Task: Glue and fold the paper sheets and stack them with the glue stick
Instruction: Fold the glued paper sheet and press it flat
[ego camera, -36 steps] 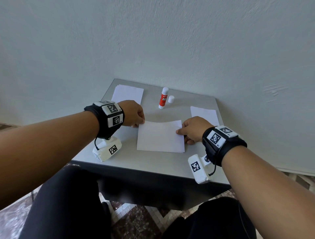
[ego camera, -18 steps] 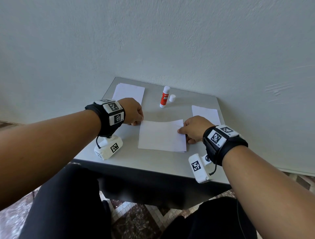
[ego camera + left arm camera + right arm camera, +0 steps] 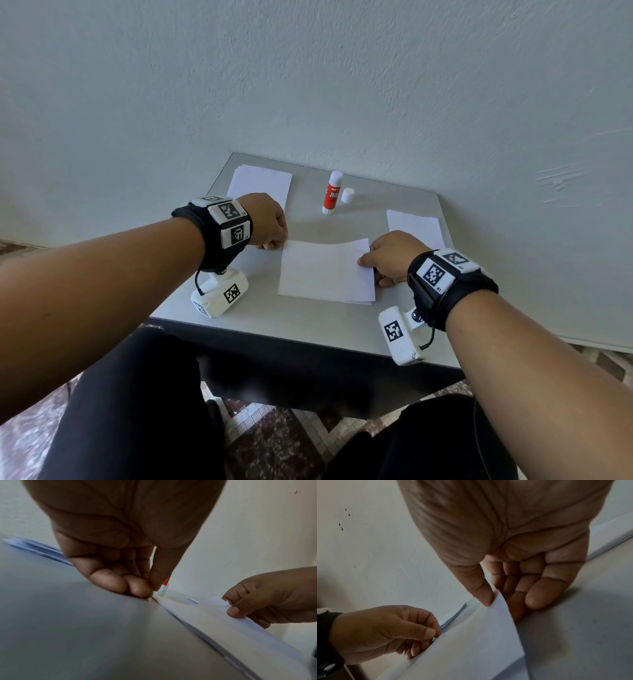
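A white paper sheet (image 3: 325, 270) lies on the middle of the grey table (image 3: 274, 325), its far flap curved and slightly raised over the lower layer. My left hand (image 3: 274, 236) pinches its far left corner (image 3: 154, 595) between thumb and fingers. My right hand (image 3: 380, 257) pinches the far right corner (image 3: 494, 601), thumb on top. A red and white glue stick (image 3: 332, 193) stands uncapped behind the sheet, with its white cap (image 3: 347, 195) beside it.
A stack of white sheets (image 3: 260, 185) lies at the table's far left corner. Another white sheet pile (image 3: 414, 224) lies at the far right, just behind my right hand. A pale wall rises behind the table. My dark-clad legs are below the near edge.
Both hands have stayed at the sheet's far corners, and the raised flap has settled a little lower over the bottom half. The glue stick and stacks have not moved.
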